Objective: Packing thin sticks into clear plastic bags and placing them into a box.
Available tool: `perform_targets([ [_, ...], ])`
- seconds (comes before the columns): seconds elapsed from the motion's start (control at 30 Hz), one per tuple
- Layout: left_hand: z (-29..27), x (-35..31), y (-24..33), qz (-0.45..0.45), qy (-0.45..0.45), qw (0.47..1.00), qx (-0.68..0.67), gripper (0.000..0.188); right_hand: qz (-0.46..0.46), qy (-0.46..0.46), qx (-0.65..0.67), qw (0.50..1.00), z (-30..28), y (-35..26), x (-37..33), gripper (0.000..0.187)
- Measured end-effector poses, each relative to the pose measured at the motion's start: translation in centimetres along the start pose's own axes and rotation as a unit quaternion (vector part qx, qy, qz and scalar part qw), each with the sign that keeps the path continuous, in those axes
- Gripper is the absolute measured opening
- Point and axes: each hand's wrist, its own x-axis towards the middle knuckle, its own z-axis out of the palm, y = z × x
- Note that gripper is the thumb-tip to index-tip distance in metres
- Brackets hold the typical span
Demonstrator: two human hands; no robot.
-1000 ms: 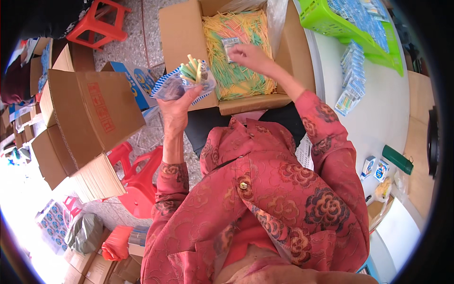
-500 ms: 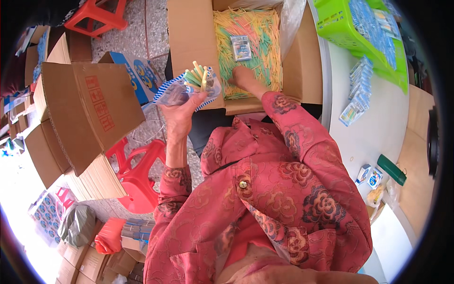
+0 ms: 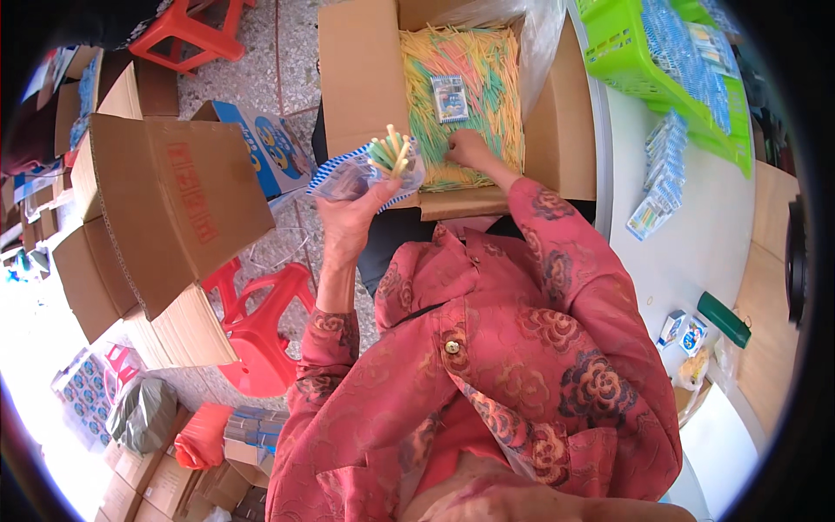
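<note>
Left hand (image 3: 350,216) is wrapped round a bag (image 3: 344,179), sticks (image 3: 390,153) poking out the top. Right hand (image 3: 470,149) is curled over the loose sticks (image 3: 487,74) in the box (image 3: 561,135), just beside the packet (image 3: 450,98); can't tell if it's got any.

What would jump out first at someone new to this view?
Probably the mass of yellow, green and pink sticks in the open carton at top centre, with a small packet on them and the right hand just below it. Next, left of that, the left hand holds a blue-striped bag with stick ends poking out. The bright green basket stands out at upper right.
</note>
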Motion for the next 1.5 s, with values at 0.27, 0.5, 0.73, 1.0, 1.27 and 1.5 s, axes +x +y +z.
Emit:
perform_targets([
  [0.27,1.1,0.0,-0.8,-0.009,-0.058,0.998,0.013,0.031,-0.106,0.142,0.472,0.864,-17.7,-9.0,-10.3,0.01],
  [0.5,3.9,-0.1,-1.4,-0.006,-0.083,0.995,0.045,0.023,-0.28,0.159,0.262,0.91,-22.2,-15.2,-17.7,0.01],
  [0.73,4.5,-0.6,-1.6,-0.022,-0.109,0.993,0.045,0.032,-0.274,0.161,0.201,0.927,-21.3,-15.3,-18.0,0.01],
  [1.0,5.0,-1.1,-1.4,-0.032,-0.095,0.995,0.014,0.022,-0.197,0.164,0.342,0.904,-21.8,-14.5,-18.2,0.009],
  [1.27,4.7,-1.0,-1.5,-0.01,-0.072,0.997,0.028,0.021,-0.185,0.133,0.322,0.919,-21.7,-14.2,-18.2,0.009],
  [1.5,4.7,-1.0,-1.7,-0.008,-0.079,0.997,0.022,0.025,-0.196,0.137,0.244,0.94,-21.4,-14.3,-17.9,0.009],
])
